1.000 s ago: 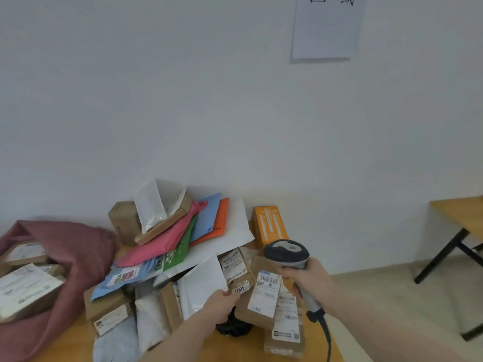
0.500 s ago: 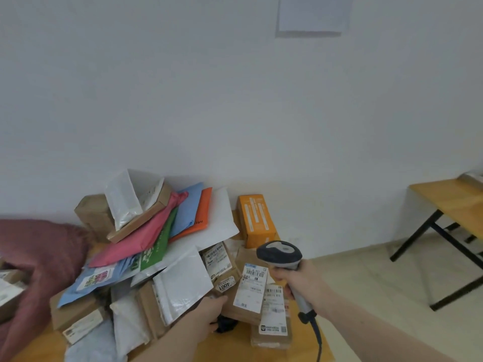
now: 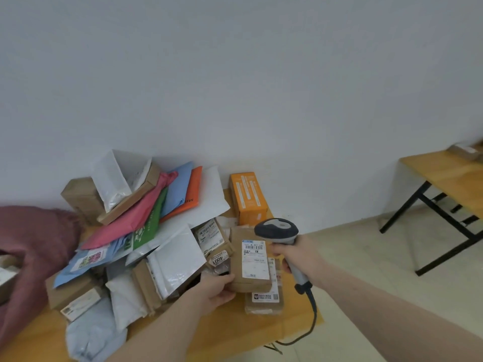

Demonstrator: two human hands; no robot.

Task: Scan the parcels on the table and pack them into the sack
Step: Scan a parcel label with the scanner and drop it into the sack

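A heap of parcels covers the wooden table (image 3: 227,325): brown boxes, white and grey mailers, pink, green, blue and orange envelopes. My left hand (image 3: 215,288) grips the lower left corner of a brown cardboard box (image 3: 239,276) with a white barcode label on top, at the heap's right side. My right hand (image 3: 300,257) holds a grey handheld scanner (image 3: 277,228) by its handle, its head just above the box's far right corner. The dark red sack (image 3: 39,244) lies at the left edge with parcels partly visible inside.
An orange box (image 3: 248,197) stands at the back against the white wall. Another labelled box (image 3: 264,300) lies under the held one. The scanner's cable (image 3: 311,322) hangs over the table's right edge. A second wooden table with black legs (image 3: 444,184) stands at the far right.
My left hand has left the white mailer and moved right to grip the labelled brown box. The view has swung right and down, so the sack is mostly out of frame.
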